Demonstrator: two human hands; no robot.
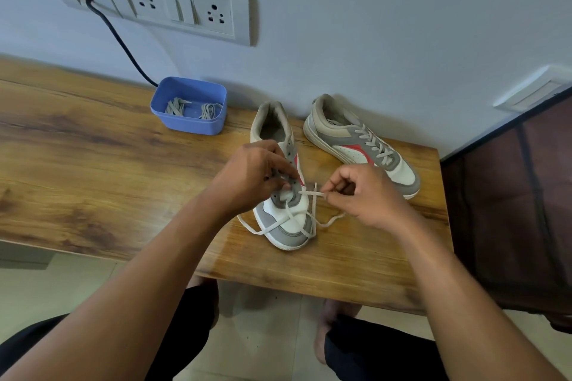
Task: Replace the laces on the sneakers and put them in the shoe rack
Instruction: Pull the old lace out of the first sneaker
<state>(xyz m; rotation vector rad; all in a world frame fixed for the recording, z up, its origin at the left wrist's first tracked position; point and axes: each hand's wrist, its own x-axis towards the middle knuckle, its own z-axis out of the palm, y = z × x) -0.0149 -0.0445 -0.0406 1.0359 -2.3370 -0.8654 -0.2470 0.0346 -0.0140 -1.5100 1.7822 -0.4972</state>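
A white, grey and red sneaker (289, 223) lies toe toward me on the wooden table (93, 145). My left hand (250, 173) rests on its tongue and eyelets, fingers pressed on the upper. My right hand (359, 192) pinches one end of a pale lace (309, 193) just right of the shoe. The lace runs through the lowest eyelets, its loose ends draped over the toe and the table. The second sneaker (362, 142) stands behind to the right, fully laced with grey laces.
A blue plastic tub (188, 127) holding two bundles of grey laces sits at the back by the wall. A black cable (123, 46) drops from a wall socket panel (182, 6). A dark cabinet (510, 210) stands right of the table. My legs and feet show below its front edge.
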